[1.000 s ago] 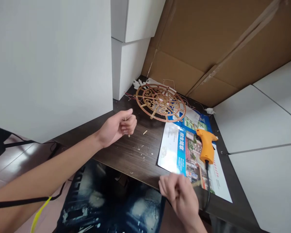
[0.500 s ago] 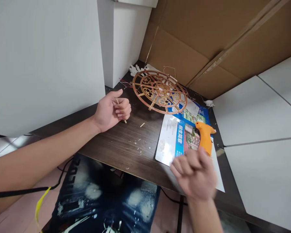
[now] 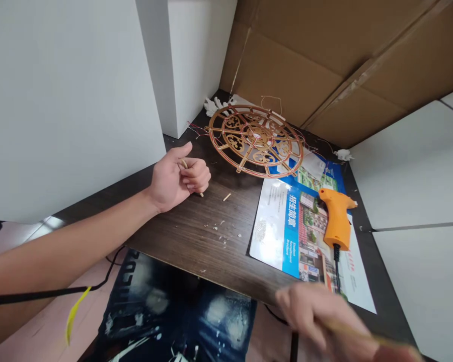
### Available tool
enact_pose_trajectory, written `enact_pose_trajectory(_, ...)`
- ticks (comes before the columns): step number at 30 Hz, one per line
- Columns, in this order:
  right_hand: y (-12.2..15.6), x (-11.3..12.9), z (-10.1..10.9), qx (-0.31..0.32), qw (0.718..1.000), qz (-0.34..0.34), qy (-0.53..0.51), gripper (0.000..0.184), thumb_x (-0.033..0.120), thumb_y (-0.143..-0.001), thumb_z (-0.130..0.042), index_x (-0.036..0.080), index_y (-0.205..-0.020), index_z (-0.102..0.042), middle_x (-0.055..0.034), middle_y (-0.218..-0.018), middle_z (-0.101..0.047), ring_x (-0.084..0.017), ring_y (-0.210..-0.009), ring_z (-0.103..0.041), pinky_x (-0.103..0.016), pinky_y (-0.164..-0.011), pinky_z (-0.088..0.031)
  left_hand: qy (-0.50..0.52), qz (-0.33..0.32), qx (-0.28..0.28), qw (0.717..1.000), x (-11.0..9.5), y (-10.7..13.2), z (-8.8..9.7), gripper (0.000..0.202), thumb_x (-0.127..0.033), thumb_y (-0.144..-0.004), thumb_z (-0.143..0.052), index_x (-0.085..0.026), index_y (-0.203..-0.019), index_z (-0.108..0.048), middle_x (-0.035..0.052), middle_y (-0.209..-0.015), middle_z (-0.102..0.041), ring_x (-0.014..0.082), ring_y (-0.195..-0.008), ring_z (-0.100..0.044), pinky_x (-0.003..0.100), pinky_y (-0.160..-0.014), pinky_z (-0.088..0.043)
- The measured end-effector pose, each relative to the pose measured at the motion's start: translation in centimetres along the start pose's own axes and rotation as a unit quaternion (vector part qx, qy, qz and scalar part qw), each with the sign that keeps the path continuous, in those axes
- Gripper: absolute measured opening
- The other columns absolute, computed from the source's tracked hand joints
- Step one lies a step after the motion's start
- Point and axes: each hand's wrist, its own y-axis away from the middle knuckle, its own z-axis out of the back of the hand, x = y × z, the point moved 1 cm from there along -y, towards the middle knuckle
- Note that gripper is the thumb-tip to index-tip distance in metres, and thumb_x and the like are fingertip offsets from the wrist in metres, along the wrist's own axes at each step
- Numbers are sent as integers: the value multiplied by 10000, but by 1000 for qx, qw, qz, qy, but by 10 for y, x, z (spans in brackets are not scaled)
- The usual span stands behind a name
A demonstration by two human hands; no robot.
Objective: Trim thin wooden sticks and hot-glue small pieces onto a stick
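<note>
The left hand [image 3: 177, 176] rests on the dark wooden worktop [image 3: 196, 236], its fingers curled shut around a thin wooden stick [image 3: 192, 177] whose tip pokes out below the knuckles and touches the surface. The right hand [image 3: 317, 317] is low at the near edge of the worktop, blurred, and closed around a second thin stick [image 3: 366, 336] that runs off toward the lower right corner (the blur hides how firmly it is pinched).

Beyond the left hand, a round fretwork wheel [image 3: 255, 140] of pale wood lies flat near the back corner, with fine red threads trailing from its rim. Its near right edge overlaps a glossy printed brochure [image 3: 283, 226], and an orange glue gun [image 3: 336, 217] lies on that brochure, well apart from both hands, with its black cord [image 3: 336, 269] running toward the near edge. A short offcut of stick [image 3: 227, 197] and a scatter of pale crumbs [image 3: 222, 234] lie between the left hand and the brochure. White boxes stand at the left and behind, and brown cardboard leans against the back.

Judging from this, handling such thin sticks well calls for a light pinch near the working end rather than a full fist, since they would snap or bow easily. The glue gun's nozzle is best kept over the brochure so drips miss the wood, and the cord kept away from the right wrist.
</note>
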Motion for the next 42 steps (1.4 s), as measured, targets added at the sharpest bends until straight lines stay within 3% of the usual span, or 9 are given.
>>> enact_pose_trajectory(2, -36, 22, 13, 44, 999, 5, 13, 820, 909, -904, -255, 144, -684, -453, -42, -638, -410, -99, -594, -425, -244, -537, -385, 0, 4, 13, 1000, -1, 1, 0, 574, -499, -1028, -273, -198, -544, -209, -13, -522, -167, 130, -505, -200, 301, -534, -243)
enact_pose_trajectory(4, -74, 36, 22, 22, 999, 36, -3, 768, 781, -1009, -195, 142, -661, -441, -21, -575, -376, -96, -549, -472, -238, -555, -431, 7, 5, 27, 1000, -3, 1, 0, 570, -496, -1008, -317, -200, -534, -205, -14, -507, -166, 132, -501, -199, 302, -530, -243)
enact_pose_trajectory(7, -118, 37, 24, -46, 996, 71, -2, 452, 539, -1065, -441, 146, -880, -569, -11, -676, -489, -112, -794, -643, -210, -743, -494, 23, 3, 40, 999, -3, 1, -4, 511, -422, -952, -378, -197, -533, -189, -15, -491, -152, 134, -497, -189, 303, -526, -238)
enact_pose_trajectory(10, -137, 24, 18, -72, 994, 82, -26, 251, 436, -1028, -577, 187, -1042, -553, 32, -674, -437, -63, -672, -548, -174, -667, -449, 28, 11, 59, 998, -1, 1, -13, 436, -359, -886, -405, -198, -548, -181, -13, -499, -150, 139, -505, -187, 308, -528, -240)
enact_pose_trajectory(14, -142, 5, 11, -70, 992, 71, -78, 356, 527, -983, -622, 175, -1000, -575, 46, -638, -285, -34, -561, -309, -152, -565, -313, 11, 11, 116, 993, 4, -6, -28, 429, -346, -856, -443, -202, -549, -181, -10, -510, -163, 141, -521, -217, 324, -557, -269)
enact_pose_trajectory(19, -145, 1, 5, 0, 987, 51, -153, 731, 840, -940, -339, 161, -679, -419, 37, -558, -189, -62, -492, -225, -199, -492, -256, -20, 20, 189, 981, 16, -22, -37, 440, -313, -854, -482, -203, -538, -196, -10, -495, -174, 131, -503, -222, 334, -562, -256)
enact_pose_trajectory(24, -140, 11, 5, 35, 967, 96, -233, 672, 627, -1001, -423, 169, -586, -158, 34, -500, -100, -81, -461, -180, -230, -467, -242, -27, 32, 220, 975, 27, -26, -34, 449, -302, -884, -453, -204, -545, -175, -18, -489, -151, 119, -476, -177, 321, -521, -211)
enact_pose_trajectory(34, -125, 16, 0, 137, 963, 134, -187, 637, 537, -1045, -397, 141, -588, -198, 6, -539, -199, -103, -586, -285, -284, -647, -296, -25, 28, 236, 971, 27, -26, -31, 421, -276, -934, -373, -202, -578, -161, -19, -520, -130, 129, -505, -157, 322, -529, -200)
enact_pose_trajectory(42, -130, 3, 10, 92, 972, 178, -120, 518, 378, -1059, -327, 142, -621, -183, 6, -561, -159, -90, -560, -212, -255, -609, -227, -22, 26, 249, 968, 25, -27, -27, 382, -231, -938, -321, -205, -592, -162, -13, -530, -138, 140, -517, -171, 330, -538, -220)
